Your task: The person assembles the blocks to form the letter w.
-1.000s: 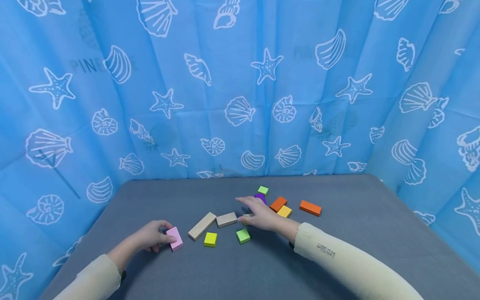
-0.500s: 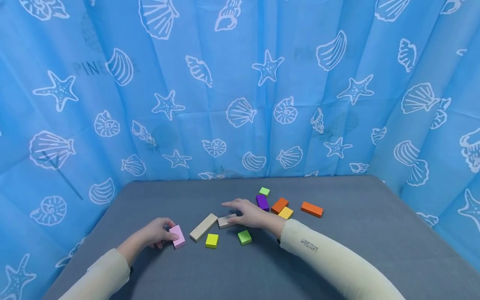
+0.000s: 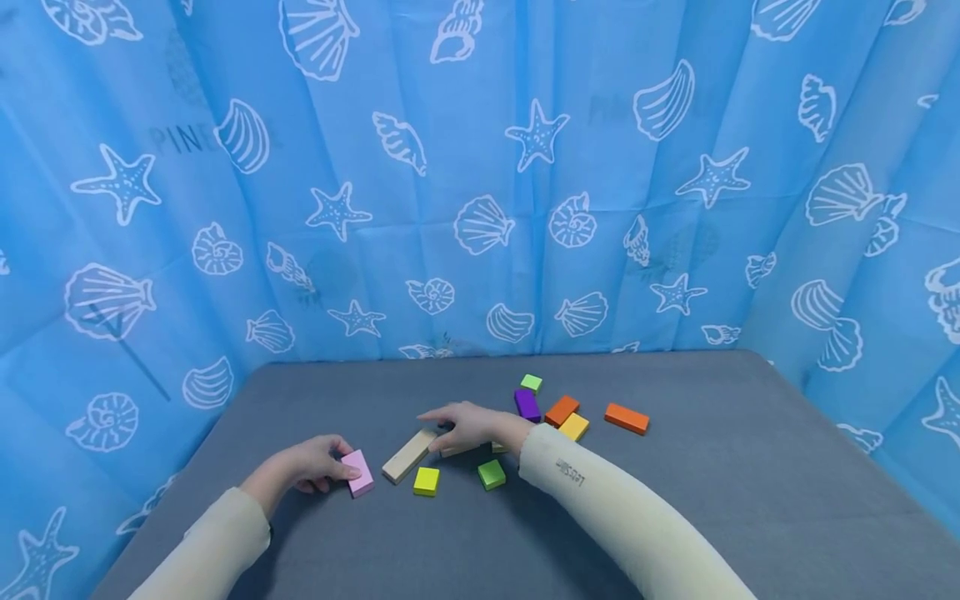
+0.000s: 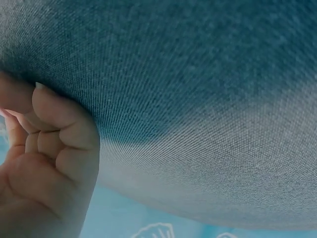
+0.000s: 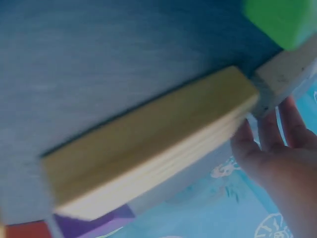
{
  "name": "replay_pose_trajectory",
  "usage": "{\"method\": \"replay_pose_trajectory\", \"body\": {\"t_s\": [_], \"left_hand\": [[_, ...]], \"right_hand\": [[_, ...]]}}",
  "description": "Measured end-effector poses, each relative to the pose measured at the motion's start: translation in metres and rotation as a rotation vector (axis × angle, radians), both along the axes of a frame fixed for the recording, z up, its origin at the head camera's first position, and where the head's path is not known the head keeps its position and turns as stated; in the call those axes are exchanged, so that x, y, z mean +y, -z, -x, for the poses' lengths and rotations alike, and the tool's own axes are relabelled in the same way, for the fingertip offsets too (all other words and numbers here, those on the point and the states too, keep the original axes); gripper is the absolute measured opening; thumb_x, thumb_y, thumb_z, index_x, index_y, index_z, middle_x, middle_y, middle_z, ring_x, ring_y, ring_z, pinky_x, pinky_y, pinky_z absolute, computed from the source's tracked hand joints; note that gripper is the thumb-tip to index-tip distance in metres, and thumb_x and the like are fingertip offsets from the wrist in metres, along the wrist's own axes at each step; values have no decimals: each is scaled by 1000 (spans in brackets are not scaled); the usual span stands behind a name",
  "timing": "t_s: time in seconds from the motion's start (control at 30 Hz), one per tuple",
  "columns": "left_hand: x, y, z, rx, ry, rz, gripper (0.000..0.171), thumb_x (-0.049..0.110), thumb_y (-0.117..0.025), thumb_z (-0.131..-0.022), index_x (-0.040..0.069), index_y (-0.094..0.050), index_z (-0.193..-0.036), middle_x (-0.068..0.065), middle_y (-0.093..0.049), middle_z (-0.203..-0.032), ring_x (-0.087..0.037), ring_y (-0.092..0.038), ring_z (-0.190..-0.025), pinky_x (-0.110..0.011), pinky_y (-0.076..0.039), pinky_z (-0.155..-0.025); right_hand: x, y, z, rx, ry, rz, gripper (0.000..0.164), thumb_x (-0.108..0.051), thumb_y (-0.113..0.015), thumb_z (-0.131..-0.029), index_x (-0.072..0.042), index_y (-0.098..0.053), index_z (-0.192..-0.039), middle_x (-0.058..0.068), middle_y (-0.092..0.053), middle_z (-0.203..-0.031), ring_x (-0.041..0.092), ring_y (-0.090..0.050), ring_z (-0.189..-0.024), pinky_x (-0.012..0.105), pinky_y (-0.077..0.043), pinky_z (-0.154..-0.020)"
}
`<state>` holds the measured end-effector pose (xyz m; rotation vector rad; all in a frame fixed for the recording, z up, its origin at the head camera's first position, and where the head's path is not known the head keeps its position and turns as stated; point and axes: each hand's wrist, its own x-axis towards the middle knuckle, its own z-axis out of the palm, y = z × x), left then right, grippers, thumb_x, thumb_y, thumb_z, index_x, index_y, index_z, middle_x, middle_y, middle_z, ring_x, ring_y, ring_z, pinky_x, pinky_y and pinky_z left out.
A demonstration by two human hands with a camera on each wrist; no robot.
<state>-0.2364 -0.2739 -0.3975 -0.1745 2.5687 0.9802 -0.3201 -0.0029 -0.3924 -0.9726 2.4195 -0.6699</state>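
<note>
My left hand rests at the table's left side and pinches a pink rectangular block between thumb and fingers. In the left wrist view its fingers are curled, with the block almost wholly out of sight. My right hand hovers over the plain wooden blocks, fingers extended toward the long wooden block. Beneath it, another wooden block is mostly covered. In the right wrist view my fingers lie close behind a wooden block; contact cannot be judged. A yellow block and a green block lie nearer me.
Beyond my right forearm lie a purple block, a light green block, an orange-red block, an amber block and an orange block. A blue shell-patterned curtain surrounds the grey table.
My right hand has moved left across the wooden blocks, from beside the purple block to the long wooden block. My left hand keeps its hold on the pink block, nearly still.
</note>
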Motion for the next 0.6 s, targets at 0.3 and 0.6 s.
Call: {"method": "replay_pose_trajectory", "body": {"t_s": [0.3, 0.6], "left_hand": [[-2, 0, 0, -4, -16, -36, 32, 23, -72, -88, 3, -59, -109, -6, -52, -82, -19, -52, -69, -32, -40, -62], [-10, 7, -9, 168, 29, -101, 41, 19, -74, -86, -4, -59, -117, -6, -51, -76, -20, -49, -67, -32, -39, -59]], "right_hand": [[-21, 1, 3, 137, 20, -177, 39, -36, -67, -92, -33, -63, -131, 4, -49, -131, 17, -40, -108, 35, -38, -90], [-31, 2, 2, 159, 59, -152, 34, -28, -70, -90, -26, -69, -123, 4, -54, -125, 17, -45, -107, 31, -39, -89]]}}
